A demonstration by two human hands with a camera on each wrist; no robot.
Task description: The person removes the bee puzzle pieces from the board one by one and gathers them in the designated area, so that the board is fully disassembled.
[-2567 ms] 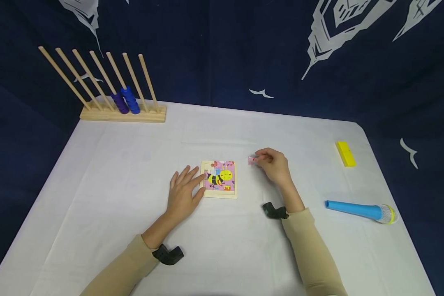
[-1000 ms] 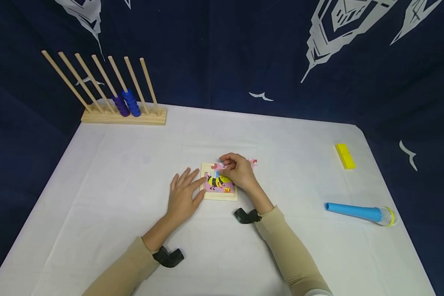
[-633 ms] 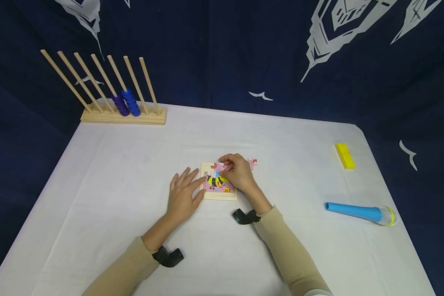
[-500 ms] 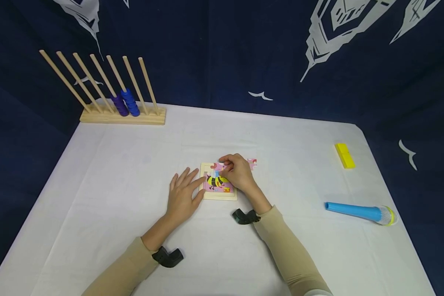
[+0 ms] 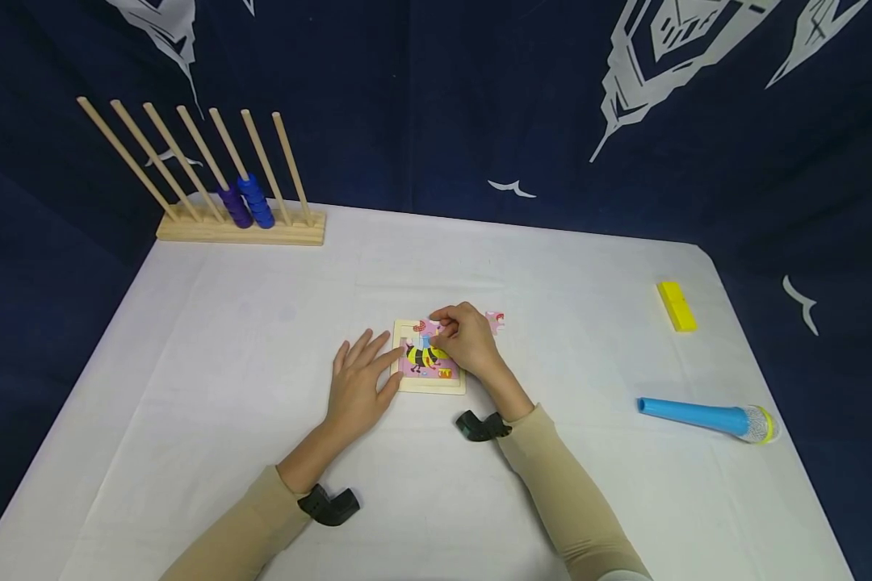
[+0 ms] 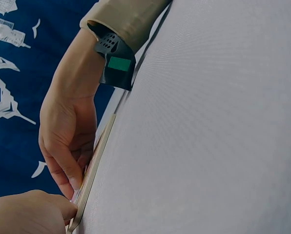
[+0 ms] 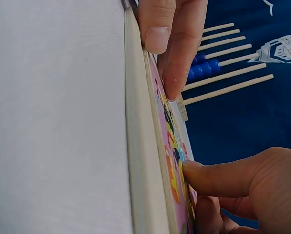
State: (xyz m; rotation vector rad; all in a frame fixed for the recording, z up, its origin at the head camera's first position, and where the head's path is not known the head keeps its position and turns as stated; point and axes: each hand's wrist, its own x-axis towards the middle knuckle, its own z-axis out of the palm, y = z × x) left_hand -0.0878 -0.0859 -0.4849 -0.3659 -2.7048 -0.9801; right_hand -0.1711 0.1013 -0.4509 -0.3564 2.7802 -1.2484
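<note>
A small square picture puzzle (image 5: 429,386) of a bee on pink, in a light wooden frame, lies on the table. My left hand (image 5: 362,379) is spread at its left side, fingers straight, with index and thumb on the frame's left edge. My right hand (image 5: 470,339) is bent over the puzzle's upper right. In the right wrist view its thumb (image 7: 211,176) touches the picture, the other fingers curled beyond it. Thumb and forefinger seem to pinch a puzzle piece, mostly hidden by the hand. One loose pink puzzle piece (image 5: 495,322) lies just beyond the right hand.
A wooden peg stand (image 5: 241,230) with purple and blue beads on two pegs stands at the back left. On the right lie a yellow block (image 5: 677,307) and a blue toy microphone (image 5: 705,415). Dark blue printed cloth (image 5: 450,105) hangs behind the white table.
My right hand has set down the loose pink piece and moved left onto the puzzle's upper part. For the last second it has stayed nearly still there. The left hand has kept its place.
</note>
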